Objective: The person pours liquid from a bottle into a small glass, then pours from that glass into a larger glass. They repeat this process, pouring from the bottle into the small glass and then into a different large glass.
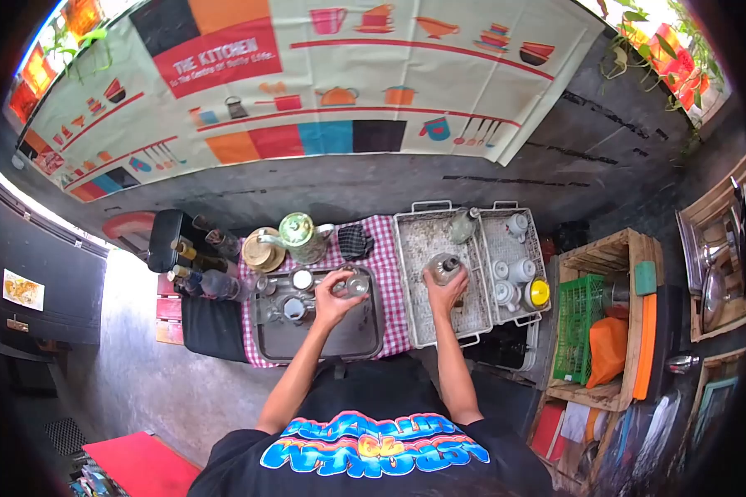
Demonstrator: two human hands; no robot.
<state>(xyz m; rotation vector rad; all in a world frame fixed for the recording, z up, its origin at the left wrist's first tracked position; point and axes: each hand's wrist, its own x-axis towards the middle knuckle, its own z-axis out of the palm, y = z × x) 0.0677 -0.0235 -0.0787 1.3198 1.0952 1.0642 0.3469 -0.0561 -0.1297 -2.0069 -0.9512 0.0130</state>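
My left hand (335, 301) is over the right side of a dark serving tray (348, 338), its fingers closed around a clear drinking glass (357, 286). On the tray's left half stand a white-topped container (302, 280), a white cup (294, 310) and some clear glasses (265, 287). My right hand (446, 290) wraps round a clear glass bottle with a dark top (445, 265), above a worn white wire-handled crate (423, 228). Another clear bottle (462, 225) is at that crate's far end.
A smaller white crate (491, 225) on the right holds several white cups and a yellow-topped one (539, 291). A green patterned teapot (299, 235) and a dark cloth (356, 242) are behind the tray. Bottles (215, 284) stand left; wooden crates (593, 396) flank the right.
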